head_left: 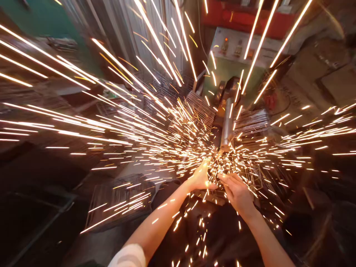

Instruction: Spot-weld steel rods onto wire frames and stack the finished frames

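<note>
A dense burst of bright sparks sprays from just below the metal cylinder (227,128) of a spot welding machine (236,79). Close under that cylinder, my left hand (200,177) is closed at the left of the burst, its thumb stretched toward the right. My right hand (236,189) is opposite, with its fingers pressed together and pointing to the left. Glare and sparks cover the fingertips, so whatever lies between the hands cannot be made out.
Stacked wire grids (251,122) stand right of the cylinder, with further wire grids (201,107) behind on the left. Another wire grid stack (116,200) lies at lower left. The machine's control panel (236,44) shows an orange light. Cardboard (303,89) is at the right.
</note>
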`<action>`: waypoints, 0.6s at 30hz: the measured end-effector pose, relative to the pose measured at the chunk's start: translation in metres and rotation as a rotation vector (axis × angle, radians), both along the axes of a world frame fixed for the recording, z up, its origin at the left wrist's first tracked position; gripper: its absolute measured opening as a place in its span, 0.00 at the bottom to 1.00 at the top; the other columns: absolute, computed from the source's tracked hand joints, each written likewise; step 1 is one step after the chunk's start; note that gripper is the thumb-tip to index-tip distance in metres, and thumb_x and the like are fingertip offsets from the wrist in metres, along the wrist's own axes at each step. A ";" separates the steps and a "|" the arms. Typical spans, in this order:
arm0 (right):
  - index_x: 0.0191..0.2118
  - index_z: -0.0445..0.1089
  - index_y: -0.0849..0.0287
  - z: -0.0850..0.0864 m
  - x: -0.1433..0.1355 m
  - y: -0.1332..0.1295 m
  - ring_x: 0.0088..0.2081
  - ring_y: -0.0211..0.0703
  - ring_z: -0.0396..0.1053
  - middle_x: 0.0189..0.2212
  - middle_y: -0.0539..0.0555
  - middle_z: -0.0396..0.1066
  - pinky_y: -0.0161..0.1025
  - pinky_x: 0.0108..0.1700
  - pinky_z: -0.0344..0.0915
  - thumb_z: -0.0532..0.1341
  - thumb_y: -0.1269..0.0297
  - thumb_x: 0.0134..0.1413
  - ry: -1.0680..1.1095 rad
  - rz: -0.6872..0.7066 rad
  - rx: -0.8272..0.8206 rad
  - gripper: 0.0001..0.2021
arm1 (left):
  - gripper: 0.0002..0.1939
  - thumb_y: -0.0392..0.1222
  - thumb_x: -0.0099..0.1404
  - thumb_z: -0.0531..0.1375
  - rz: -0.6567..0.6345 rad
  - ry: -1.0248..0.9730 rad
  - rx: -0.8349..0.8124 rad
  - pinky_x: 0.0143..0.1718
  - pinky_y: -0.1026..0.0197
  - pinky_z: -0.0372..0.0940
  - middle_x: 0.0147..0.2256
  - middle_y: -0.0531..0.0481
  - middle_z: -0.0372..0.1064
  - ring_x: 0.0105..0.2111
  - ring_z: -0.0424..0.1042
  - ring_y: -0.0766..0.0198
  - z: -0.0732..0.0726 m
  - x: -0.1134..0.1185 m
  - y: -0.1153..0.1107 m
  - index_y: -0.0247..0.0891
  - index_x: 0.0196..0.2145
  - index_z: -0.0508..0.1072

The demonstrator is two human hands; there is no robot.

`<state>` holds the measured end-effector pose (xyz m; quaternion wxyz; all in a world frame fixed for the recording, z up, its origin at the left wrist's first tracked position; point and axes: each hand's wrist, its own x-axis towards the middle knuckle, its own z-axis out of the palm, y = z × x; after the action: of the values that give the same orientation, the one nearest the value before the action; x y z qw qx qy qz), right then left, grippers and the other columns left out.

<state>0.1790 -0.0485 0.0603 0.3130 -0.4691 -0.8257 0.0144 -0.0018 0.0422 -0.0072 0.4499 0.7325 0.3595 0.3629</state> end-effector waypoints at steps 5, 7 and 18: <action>0.56 0.70 0.54 -0.004 0.004 -0.001 0.50 0.49 0.75 0.49 0.56 0.77 0.51 0.54 0.71 0.54 0.74 0.65 -0.022 -0.009 -0.031 0.18 | 0.63 0.45 0.39 0.75 -0.071 0.020 -0.010 0.57 0.40 0.63 0.63 0.37 0.54 0.59 0.62 0.40 -0.001 -0.001 -0.002 0.44 0.67 0.46; 0.55 0.71 0.54 -0.005 0.004 0.000 0.50 0.48 0.75 0.49 0.56 0.77 0.50 0.53 0.71 0.54 0.74 0.65 -0.033 -0.006 -0.036 0.18 | 0.63 0.44 0.38 0.74 -0.064 0.033 0.028 0.58 0.39 0.61 0.62 0.38 0.53 0.60 0.61 0.41 0.000 -0.001 0.002 0.44 0.67 0.46; 0.46 0.70 0.55 0.020 -0.008 -0.002 0.43 0.47 0.77 0.41 0.55 0.78 0.42 0.45 0.73 0.59 0.61 0.63 0.227 -0.164 -0.285 0.08 | 0.61 0.44 0.41 0.71 0.054 0.187 0.132 0.55 0.41 0.64 0.59 0.40 0.56 0.56 0.65 0.42 0.014 -0.004 -0.013 0.46 0.67 0.44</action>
<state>0.1712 -0.0510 0.0802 0.3348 -0.5695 -0.7338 0.1584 -0.0058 0.0296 0.0071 0.3552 0.7814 0.3948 0.3277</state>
